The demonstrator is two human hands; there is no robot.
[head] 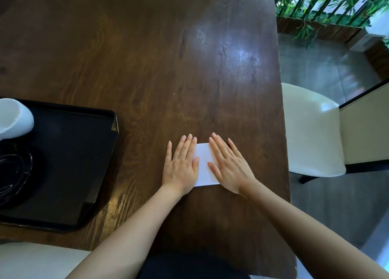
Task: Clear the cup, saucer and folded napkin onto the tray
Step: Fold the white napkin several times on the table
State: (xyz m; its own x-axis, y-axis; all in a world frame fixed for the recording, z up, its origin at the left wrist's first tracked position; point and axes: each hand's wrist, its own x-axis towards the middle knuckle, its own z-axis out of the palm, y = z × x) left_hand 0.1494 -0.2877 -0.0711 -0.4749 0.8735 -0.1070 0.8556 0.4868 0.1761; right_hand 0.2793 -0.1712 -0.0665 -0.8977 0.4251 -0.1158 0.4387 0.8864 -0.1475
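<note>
The white folded napkin (205, 165) is lying flat on the dark wooden table (147, 57), near its 5 o'clock corner; the left hand (181, 165) is pressing flat on its 9 o'clock side and the right hand (230, 167) on its 3 o'clock side, all fingers extended and slightly spread, gripping nothing; at 9 o'clock the black tray (84, 152) is carrying the white cup (14, 116) and black saucer (12, 173); a cream chair (311, 131) is standing at 3 o'clock.
</note>
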